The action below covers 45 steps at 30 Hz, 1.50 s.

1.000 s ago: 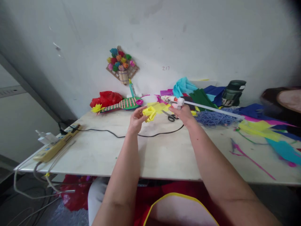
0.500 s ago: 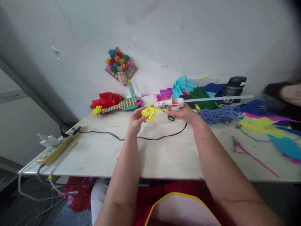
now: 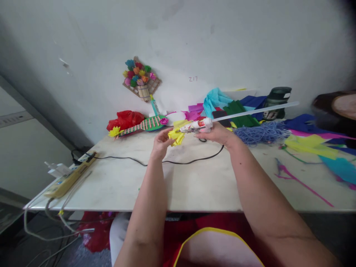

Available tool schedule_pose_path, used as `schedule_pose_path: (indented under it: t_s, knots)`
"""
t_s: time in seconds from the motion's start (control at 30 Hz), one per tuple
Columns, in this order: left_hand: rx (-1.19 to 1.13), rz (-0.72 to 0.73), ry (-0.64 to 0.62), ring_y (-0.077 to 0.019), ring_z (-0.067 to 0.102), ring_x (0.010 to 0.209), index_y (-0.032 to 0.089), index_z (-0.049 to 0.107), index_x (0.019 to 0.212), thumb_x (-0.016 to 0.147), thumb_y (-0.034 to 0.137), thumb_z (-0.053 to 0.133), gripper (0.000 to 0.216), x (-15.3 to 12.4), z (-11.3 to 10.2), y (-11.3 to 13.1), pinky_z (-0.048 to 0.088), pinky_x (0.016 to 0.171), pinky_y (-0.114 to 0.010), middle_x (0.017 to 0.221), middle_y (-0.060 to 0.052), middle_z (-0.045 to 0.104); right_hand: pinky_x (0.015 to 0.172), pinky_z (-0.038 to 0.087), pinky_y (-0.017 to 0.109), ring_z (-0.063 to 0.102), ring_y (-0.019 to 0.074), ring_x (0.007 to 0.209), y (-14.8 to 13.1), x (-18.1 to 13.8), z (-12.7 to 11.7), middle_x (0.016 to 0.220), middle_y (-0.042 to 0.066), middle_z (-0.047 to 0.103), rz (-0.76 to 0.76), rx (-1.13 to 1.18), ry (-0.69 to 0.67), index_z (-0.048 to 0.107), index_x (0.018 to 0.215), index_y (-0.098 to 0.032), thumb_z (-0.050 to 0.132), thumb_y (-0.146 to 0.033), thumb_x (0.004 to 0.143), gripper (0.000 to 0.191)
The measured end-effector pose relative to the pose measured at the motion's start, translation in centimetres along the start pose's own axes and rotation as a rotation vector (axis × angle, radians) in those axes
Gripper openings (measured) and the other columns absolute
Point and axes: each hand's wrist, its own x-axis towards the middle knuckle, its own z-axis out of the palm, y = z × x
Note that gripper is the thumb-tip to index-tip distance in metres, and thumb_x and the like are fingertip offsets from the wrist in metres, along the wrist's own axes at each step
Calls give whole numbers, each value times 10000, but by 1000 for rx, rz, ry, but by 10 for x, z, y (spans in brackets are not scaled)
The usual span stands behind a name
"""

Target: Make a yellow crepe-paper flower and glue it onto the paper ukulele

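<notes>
My left hand (image 3: 162, 142) pinches a yellow paper flower (image 3: 178, 138) above the table. In my right hand (image 3: 217, 134) is a white hot glue gun (image 3: 196, 126), its nozzle pointing left and meeting the flower. A long translucent glue stick (image 3: 258, 111) juts out of the gun's back end toward the upper right. The black cord (image 3: 191, 162) runs from the right hand side across the table to the left. Behind my hands lies a green lute-shaped craft (image 3: 151, 124) with a yellow flower at its tip and a pink one on its body.
A power strip (image 3: 71, 178) lies at the table's left edge. Blue string (image 3: 260, 133), crepe paper (image 3: 241, 114) and a dark green bottle (image 3: 277, 102) sit at the back right. Red plastic (image 3: 128, 120) lies behind the lute. A pink twisted strip (image 3: 304, 185) rests at right.
The glue gun has tilted, its back end and glue stick rising while its nozzle dips onto the flower. The flower has turned slightly in my left hand.
</notes>
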Motion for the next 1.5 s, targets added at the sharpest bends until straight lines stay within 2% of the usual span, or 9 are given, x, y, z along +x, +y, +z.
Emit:
schedule_pose_path:
  t_s: [0.53,0.9,1.07,1.2,1.3,1.5]
  knots:
    - [35,0,-3,-133,627,713,233,675,977,497,241,830,505,2,-1,-3,503,601,-233,865,-19,697,804,505,348,640,224,901,3,4,2,961,54,703,-50,-63,-5,679,935,-177,761,-366,608,386]
    - [12,-2,-3,-113,627,706,223,674,971,517,230,826,479,2,-1,-3,496,625,-221,843,-4,701,730,488,317,641,240,874,-2,3,6,895,45,713,-6,-393,72,697,924,-210,709,-416,667,329]
    - [-33,-17,14,-118,634,701,216,682,938,497,198,830,466,2,1,-2,497,627,-222,821,-2,707,639,451,285,633,214,771,-5,3,6,794,34,701,-99,-539,59,701,844,-205,662,-470,696,306]
    - [-45,-32,43,-118,636,690,215,684,919,496,196,826,447,3,0,-2,499,620,-222,791,2,706,598,424,279,618,205,708,-10,3,5,744,37,685,-124,-611,106,702,819,-205,666,-487,682,316]
    - [-46,-30,56,-118,638,698,214,678,915,499,200,821,440,3,-1,-3,501,635,-227,797,4,704,610,435,286,617,200,692,-9,2,4,732,30,682,-127,-547,116,702,813,-207,684,-467,667,298]
    - [-26,-25,70,-125,634,707,207,669,938,517,218,810,443,2,-2,-2,494,633,-232,812,-3,697,708,486,334,631,220,781,-1,3,2,781,31,683,-94,-220,135,687,811,-189,725,-382,637,262]
